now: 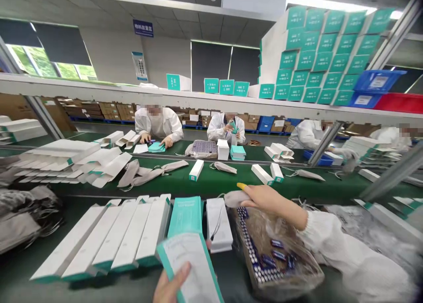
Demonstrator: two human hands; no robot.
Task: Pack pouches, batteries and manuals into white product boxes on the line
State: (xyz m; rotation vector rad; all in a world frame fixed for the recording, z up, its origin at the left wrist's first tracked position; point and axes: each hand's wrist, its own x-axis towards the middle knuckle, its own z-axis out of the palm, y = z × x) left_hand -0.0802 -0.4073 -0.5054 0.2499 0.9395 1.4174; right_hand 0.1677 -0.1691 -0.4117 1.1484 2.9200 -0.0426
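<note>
My left hand [173, 281] grips an open teal-and-white leaflet [194, 263] at the bottom middle, thumb on its printed page. A stack of teal booklets [185, 215] lies just beyond it. Stretched forward above the bench, my right hand [259, 197] is closed on a grey drawstring pouch [235, 199]; one finger wears a yellow cover. Below the pouch is a stack of white papers [218, 228] with a dark cord on top. Near my right forearm sits a plastic-lined tray [284, 281] of small purple batteries [279, 255].
Several long white boxes [132, 232] lie in a row to the left. Beyond the bench, a green conveyor belt [211, 190] carries boxes and grey pouches. A shelf beam [132, 90] crosses overhead with stacked teal-ended boxes [313, 60]. Co-workers [158, 124] sit opposite.
</note>
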